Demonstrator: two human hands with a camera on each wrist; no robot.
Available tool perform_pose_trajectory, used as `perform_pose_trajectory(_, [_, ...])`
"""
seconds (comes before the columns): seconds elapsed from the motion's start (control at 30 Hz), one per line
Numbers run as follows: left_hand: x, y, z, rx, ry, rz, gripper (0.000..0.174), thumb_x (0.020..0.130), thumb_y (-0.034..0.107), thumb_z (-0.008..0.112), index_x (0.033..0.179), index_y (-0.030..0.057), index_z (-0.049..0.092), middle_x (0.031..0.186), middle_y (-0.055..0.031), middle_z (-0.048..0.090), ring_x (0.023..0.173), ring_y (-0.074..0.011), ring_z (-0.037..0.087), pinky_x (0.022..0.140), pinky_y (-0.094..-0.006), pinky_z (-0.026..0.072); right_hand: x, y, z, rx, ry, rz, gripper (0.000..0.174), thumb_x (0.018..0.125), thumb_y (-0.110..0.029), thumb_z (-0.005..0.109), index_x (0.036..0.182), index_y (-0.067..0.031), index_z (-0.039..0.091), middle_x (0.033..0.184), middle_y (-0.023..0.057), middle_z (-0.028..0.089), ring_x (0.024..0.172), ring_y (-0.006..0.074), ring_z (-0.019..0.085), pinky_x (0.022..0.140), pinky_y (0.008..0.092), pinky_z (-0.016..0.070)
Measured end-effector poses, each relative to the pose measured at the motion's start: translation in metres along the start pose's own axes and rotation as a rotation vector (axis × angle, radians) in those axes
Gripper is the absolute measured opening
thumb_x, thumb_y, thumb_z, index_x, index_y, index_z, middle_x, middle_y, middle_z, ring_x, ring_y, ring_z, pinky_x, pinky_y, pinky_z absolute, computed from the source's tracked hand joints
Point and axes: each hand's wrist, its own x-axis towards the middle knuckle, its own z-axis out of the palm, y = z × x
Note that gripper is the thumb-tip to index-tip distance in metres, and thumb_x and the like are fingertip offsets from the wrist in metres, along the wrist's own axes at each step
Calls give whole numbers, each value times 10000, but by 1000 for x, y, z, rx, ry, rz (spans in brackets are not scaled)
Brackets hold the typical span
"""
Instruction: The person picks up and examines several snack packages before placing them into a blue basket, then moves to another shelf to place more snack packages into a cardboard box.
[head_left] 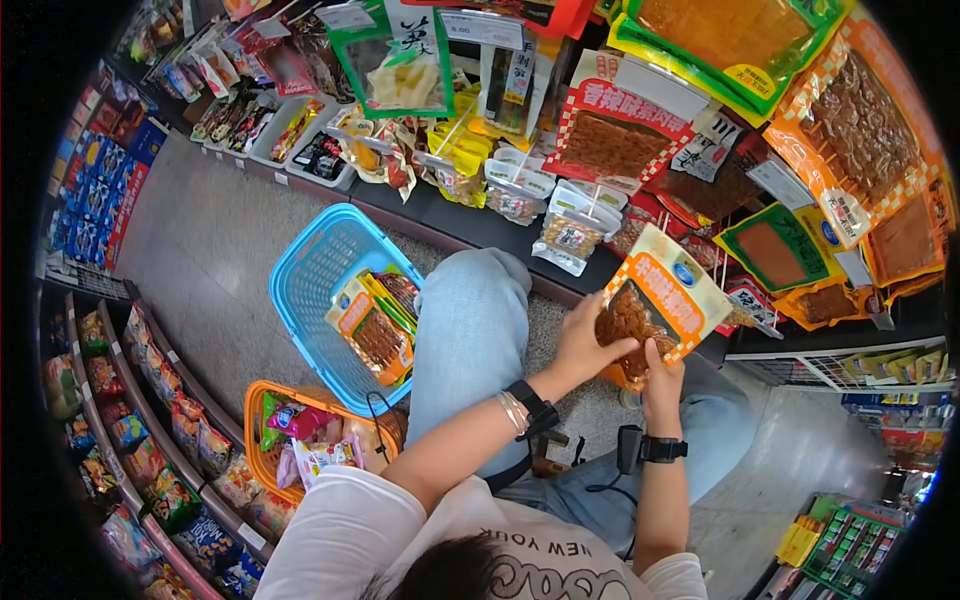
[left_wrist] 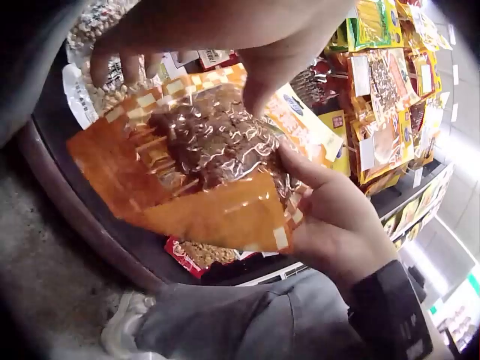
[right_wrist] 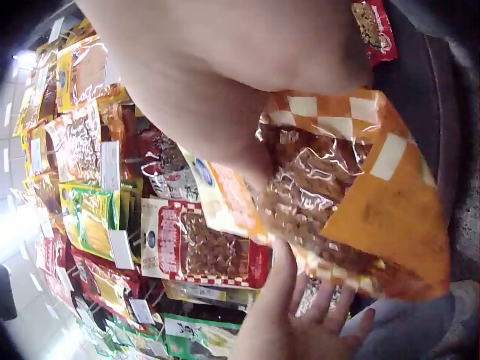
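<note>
Both hands hold one orange-and-cream snack packet [head_left: 662,285] above the lap, with glossy brown pieces of food behind its clear window. My left hand [head_left: 588,345] grips its left side, thumb across the front. In the right wrist view the fingers of that left hand [right_wrist: 289,319] reach behind the packet. My right hand [head_left: 661,385] pinches the lower edge, its thumb on the window. Seen from the left wrist, the packet's plain orange lower part [left_wrist: 217,217] is bent over. A similar orange packet [head_left: 370,325] lies in the blue basket [head_left: 303,262] on the floor.
An orange basket [head_left: 262,440] of colourful snack bags stands beside the blue one. Ahead, a shelf rack carries hanging packets, among them a red checkered packet [head_left: 620,130] and a green-edged packet [head_left: 395,65]. Another snack shelf [head_left: 165,425] curves along the left.
</note>
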Motion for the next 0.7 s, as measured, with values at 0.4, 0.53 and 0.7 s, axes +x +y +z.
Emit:
perform_pose_trajectory(0.4, [-2, 5, 4, -725, 34, -220, 243, 891, 223, 610, 965, -7, 632, 853, -25, 648, 753, -76, 573, 674, -243, 472, -5, -22, 16, -109, -221, -61, 496, 818, 11, 582, 1297, 23, 454, 1370, 111, 423, 1280, 222, 381, 1049, 342, 308])
perform_pose_trajectory(0.53, [0, 15, -9, -725, -47, -395, 328, 873, 221, 642, 1106, 3, 566, 1022, -38, 624, 896, -101, 578, 796, -257, 471, 13, -23, -5, -115, 22, -215, 521, 849, -35, 609, 1321, 49, 403, 1294, 128, 488, 1176, 199, 473, 995, 311, 362])
perform_pose_trajectory(0.7, [2, 27, -14, -839, 2, -492, 294, 842, 258, 682, 962, -3, 620, 893, -32, 644, 768, -80, 592, 679, -235, 476, 13, -34, -18, 4, -132, 32, 237, 837, -52, 643, 1053, 17, 573, 998, 37, 628, 899, 96, 564, 813, 240, 432])
